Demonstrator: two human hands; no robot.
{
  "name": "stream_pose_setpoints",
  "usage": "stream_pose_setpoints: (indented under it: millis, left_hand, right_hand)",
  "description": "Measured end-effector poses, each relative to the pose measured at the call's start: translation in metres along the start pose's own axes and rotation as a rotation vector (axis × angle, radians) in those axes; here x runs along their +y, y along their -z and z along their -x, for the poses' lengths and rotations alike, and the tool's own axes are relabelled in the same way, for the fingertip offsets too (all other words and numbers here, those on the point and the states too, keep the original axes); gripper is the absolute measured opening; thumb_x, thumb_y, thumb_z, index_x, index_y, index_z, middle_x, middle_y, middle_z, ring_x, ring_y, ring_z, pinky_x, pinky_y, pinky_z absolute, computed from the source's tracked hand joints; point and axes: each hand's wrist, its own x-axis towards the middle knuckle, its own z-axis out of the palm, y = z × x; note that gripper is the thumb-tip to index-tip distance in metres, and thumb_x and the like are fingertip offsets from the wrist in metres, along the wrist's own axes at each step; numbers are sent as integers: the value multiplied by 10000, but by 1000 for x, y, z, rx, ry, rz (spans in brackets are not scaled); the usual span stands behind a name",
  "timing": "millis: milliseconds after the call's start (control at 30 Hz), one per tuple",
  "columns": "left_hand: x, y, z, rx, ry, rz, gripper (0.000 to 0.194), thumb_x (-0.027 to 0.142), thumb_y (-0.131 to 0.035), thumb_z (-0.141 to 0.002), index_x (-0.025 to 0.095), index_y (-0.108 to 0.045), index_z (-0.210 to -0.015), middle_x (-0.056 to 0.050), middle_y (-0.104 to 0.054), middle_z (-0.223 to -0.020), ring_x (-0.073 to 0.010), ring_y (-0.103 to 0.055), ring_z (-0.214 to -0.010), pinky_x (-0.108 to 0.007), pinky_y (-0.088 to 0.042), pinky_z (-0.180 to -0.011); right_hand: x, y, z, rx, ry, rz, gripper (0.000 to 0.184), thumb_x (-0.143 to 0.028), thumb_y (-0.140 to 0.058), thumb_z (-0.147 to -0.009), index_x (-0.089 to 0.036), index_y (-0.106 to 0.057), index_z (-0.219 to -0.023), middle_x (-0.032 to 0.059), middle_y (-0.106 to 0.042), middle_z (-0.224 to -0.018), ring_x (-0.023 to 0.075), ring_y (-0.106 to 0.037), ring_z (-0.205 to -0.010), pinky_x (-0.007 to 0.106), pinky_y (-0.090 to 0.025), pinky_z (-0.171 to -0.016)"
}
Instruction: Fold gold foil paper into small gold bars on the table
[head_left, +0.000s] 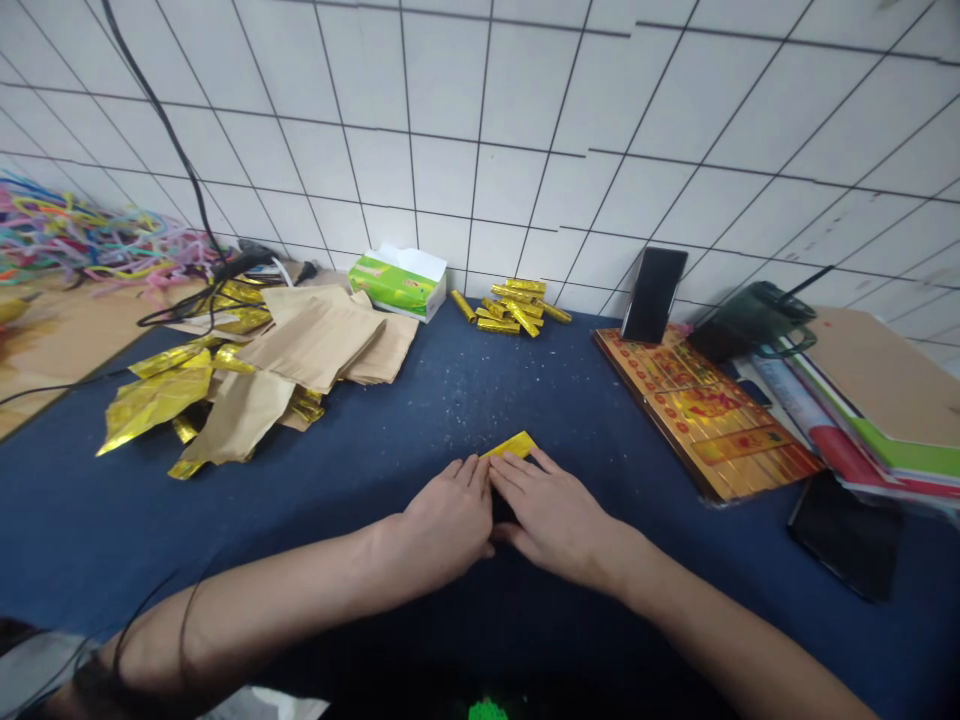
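In front of me, a narrow strip of gold foil paper [517, 445] lies at the blue tabletop [360, 450]. My left hand [454, 508] has its fingers closed on the strip's near left end. Beside it, almost touching, my right hand [551, 510] presses its fingers over the strip's right part, with the thumb tucked below. Most of the strip is hidden under the fingers. Farther back by the wall is a small heap of rolled gold foil pieces [514, 310]. To the left lie loose gold foil sheets [161, 400] and brown paper pieces [315, 335].
A green tissue box [397, 285] stands against the tiled wall. At right, a phone [655, 297] leans upright on a golden printed stack [712, 415], near a dark mug [757, 320], folders [885, 400] and a black flat item [847, 535]. Colourful fuzzy stems [90, 240] and black cables [180, 150] occupy the left.
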Motion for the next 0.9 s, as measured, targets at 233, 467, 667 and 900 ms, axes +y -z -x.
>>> stream_pose_setpoints:
  millis: [233, 467, 667, 900]
  left_hand:
    - [0, -2, -1, -2, -12, -5, 697, 506, -584, -726, -21, -508, -1175, -233, -481, -1238, -308, -458, -1153, -378, -365, -951]
    - [0, 0, 1, -6, -19, -11, 695, 500, -582, -731, -20, -500, -1184, -240, -483, -1232, -316, -466, -1142, -378, -385, -927]
    - [-4, 7, -2, -32, -10, 31, 653, 478, -595, -731, -8, -514, -1160, -239, -508, -1207, -314, -490, -1115, -378, -400, -904]
    - [-18, 19, -15, -6, 22, 185, 239, 342, -537, -800, 116, -589, -857, -89, -637, -801, -232, -600, -757, -354, -459, -704]
  right_hand:
    - [19, 0, -3, 34, -40, 9, 483, -389, -440, -839, -131, -464, -1247, 102, -456, -1315, 216, -385, -1228, 440, -273, -1028]
    - [28, 5, -5, 76, -123, 98, 373, -349, -440, -855, -157, -542, -1158, 82, -517, -1263, 261, -488, -1129, 508, -304, -976]
    - [36, 0, -11, 193, -32, 99, 222, -171, -476, -825, -167, -604, -1007, 63, -605, -1126, 211, -531, -1027, 411, -349, -941]
    - [44, -3, -14, 239, 64, 115, 221, -74, -452, -802, -173, -608, -924, 74, -595, -993, 190, -522, -911, 343, -416, -816]
